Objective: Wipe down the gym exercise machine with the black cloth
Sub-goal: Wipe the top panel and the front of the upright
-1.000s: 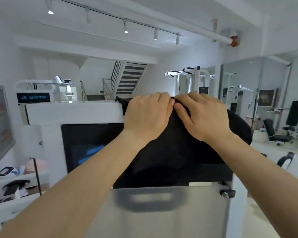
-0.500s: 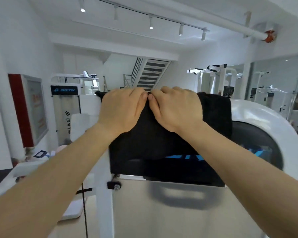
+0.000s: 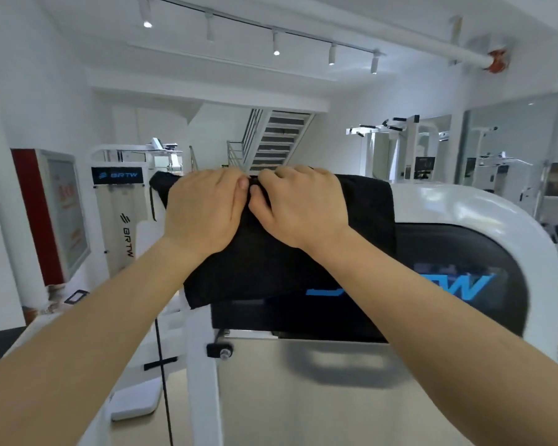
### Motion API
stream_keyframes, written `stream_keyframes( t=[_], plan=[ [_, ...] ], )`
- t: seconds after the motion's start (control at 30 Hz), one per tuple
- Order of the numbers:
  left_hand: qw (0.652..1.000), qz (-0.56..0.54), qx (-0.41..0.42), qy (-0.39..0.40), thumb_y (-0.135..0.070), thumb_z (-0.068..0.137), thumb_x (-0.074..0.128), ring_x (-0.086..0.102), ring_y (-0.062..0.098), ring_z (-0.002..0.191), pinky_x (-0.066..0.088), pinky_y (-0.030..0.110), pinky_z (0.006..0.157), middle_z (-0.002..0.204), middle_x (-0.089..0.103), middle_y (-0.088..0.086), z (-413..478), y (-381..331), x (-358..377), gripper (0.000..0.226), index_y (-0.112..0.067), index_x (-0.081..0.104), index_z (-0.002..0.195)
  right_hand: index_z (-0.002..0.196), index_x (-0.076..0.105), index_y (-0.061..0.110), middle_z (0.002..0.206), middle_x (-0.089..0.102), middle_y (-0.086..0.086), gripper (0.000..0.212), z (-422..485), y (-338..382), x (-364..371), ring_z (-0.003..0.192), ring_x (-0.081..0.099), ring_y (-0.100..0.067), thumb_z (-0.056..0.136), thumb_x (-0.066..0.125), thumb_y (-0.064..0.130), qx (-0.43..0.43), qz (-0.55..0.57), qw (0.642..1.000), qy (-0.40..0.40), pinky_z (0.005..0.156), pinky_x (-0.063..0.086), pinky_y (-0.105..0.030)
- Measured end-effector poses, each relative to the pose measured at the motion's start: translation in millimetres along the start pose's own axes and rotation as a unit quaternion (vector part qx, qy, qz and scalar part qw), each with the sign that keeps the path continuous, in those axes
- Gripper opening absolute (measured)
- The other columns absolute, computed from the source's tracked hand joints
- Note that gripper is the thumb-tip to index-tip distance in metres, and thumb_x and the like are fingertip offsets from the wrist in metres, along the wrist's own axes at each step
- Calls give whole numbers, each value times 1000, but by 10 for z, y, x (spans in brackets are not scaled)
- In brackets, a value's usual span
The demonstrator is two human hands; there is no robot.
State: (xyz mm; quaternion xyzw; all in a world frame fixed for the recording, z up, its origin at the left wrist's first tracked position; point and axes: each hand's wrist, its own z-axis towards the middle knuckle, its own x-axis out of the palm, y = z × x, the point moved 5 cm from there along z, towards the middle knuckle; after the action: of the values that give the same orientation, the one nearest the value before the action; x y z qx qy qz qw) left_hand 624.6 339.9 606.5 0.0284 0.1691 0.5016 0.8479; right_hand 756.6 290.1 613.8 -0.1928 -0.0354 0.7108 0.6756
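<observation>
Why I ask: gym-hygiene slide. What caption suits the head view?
The left hand and right hand, side by side, hold a black cloth draped over the top of a white gym machine.

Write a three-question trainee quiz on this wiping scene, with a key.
1. True or false: the left hand and the right hand are both on the cloth.
2. The cloth is draped over which part of the machine? A) its top edge B) its floor base C) its seat
3. Fill in: the lettering on the machine's dark panel is ____ in colour.
Key: 1 true; 2 A; 3 blue.
</observation>
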Motion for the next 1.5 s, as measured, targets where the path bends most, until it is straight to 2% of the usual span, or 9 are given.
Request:
stream_keyframes(
  t=[0.43, 0.63, 0.73, 0.93, 1.07, 1.17, 1.23, 1.37, 1.5],
  plan=[
    [1000, -11, -1, -18, -28, 104, 33, 57, 23, 64, 25, 29, 64, 75, 64, 0, 526, -2071, 149, 37, -13, 65, 93, 92, 64, 16, 74, 61, -1, 35, -922, -1768, -778, 62, 57, -24, 102, 40, 40, 28, -15, 999, -5, 54, 30, -31],
    [1000, 0, -28, -10, -27, 104, 30, 58, 23, 77, 31, 33, 72, 85, 66, 0, 668, -2730, 258, 38, -14, 64, 97, 121, 60, 18, 96, 67, 2, 37, -1339, -2298, -920, 77, 66, -23, 105, 35, 39, 56, 52, 997, 28, 51, 31, -28],
    [1000, -1, -17, -8, -27, 104, 32, 58, 23, 83, 35, 36, 77, 90, 67, -1, 698, -2971, 265, 36, -15, 65, 97, 134, 53, 23, 115, 67, 5, 44, -1481, -2497, -909, 91, 67, -24, 104, 29, 45, 83, 126, 986, 66, 57, 46, -34],
    [1000, -2, -21, 17, -29, 103, 30, 60, 24, 89, 41, 41, 82, 94, 68, -1, 748, -3177, 303, 40, -14, 66, 98, 147, 46, 21, 144, 55, 7, 49, -1634, -2743, -781, 129, 52, -13, 104, 32, 41, 96, 410, 899, 118, 106, 43, -35],
    [997, 8, -58, 53, -30, 101, 29, 59, 24, 95, 40, 42, 88, 100, 69, -1, 754, -3287, 285, 40, -16, 67, 103, 148, 45, 25, 142, 49, 18, 44, -1721, -2824, -669, 133, 43, 3, 105, 38, 32, 71, 559, 818, 120, 112, 29, -16],
    [993, 14, -99, 70, -33, 97, 29, 59, 21, 100, 39, 41, 94, 106, 70, -4, 771, -3410, 288, 43, -20, 68, 107, 148, 44, 26, 148, 46, 17, 45, -1823, -2934, -491, 139, 37, 3, 104, 38, 35, 64, 656, 741, 129, 120, 25, -27],
    [989, 17, -126, 74, -33, 96, 29, 60, 22, 103, 40, 44, 97, 110, 71, -3, 771, -3485, 294, 45, -19, 70, 109, 150, 43, 18, 155, 43, 6, 55, -1867, -2997, -388, 145, 34, -5, 102, 34, 43, 45, 650, 750, 118, 122, 24, -37],
    [978, 44, -182, 88, -33, 94, 28, 58, 23, 115, 38, 44, 105, 121, 69, 2, 733, -3636, 313, 51, -15, 70, 118, 153, 39, 21, 159, 36, 8, 59, -1836, -3070, -242, 147, 27, -4, 101, 30, 48, -1, 637, 761, 123, 123, 21, -33],
    [970, 68, -207, 107, -34, 94, 29, 55, 23, 118, 36, 45, 107, 124, 66, 2, 739, -3724, 343, 52, -14, 68, 122, 153, 39, 25, 159, 33, 12, 56, -1726, -3121, -22, 143, 24, 6, 100, 37, 44, -13, 693, 703, 157, 117, 16, -17]
  ],
)
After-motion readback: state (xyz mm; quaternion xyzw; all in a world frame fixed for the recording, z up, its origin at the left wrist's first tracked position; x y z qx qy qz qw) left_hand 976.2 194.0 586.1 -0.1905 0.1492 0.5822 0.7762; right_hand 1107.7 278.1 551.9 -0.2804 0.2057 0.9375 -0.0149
